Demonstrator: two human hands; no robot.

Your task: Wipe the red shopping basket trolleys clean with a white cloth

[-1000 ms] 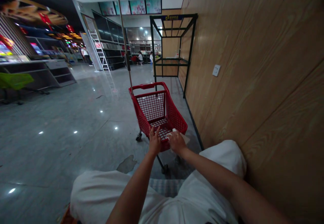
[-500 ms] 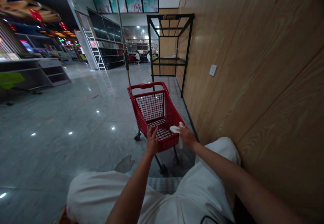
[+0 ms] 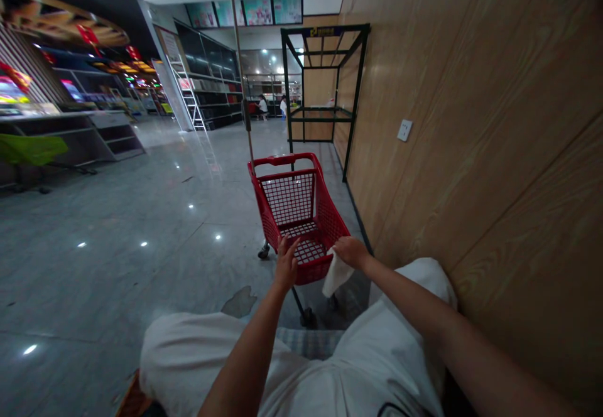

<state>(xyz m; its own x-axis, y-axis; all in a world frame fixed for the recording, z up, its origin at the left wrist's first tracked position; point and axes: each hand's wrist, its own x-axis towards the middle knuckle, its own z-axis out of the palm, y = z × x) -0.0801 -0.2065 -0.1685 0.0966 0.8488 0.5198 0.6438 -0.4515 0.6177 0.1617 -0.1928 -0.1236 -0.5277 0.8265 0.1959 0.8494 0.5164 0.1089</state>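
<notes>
A small red shopping cart (image 3: pixel 328 206) with plastic mesh walls stands on the floor before my knees. At its near right corner, my right hand (image 3: pixel 352 252) is closed around a white cloth (image 3: pixel 337 274). The cloth's loose end hangs down outside the basket's front edge. My left hand (image 3: pixel 285 267) is at the near left corner with its fingers spread and nothing in them. Whether those fingers touch the rim, I cannot tell. Mesh shows across the basket's bottom.
A tall pole (image 3: pixel 239 46) rises from the cart's left side. Wood panelling (image 3: pixel 471 153) runs along my right. Beyond the cart stands a dark metal frame (image 3: pixel 349 117). A green cart (image 3: pixel 32 149) is at far left, and a ladder (image 3: pixel 191 100) leans near black shelves.
The white cloth has dropped from the basket rim and now hangs below my right hand, which has shifted slightly right. My left hand stays near the same corner. The view has turned slightly left.
</notes>
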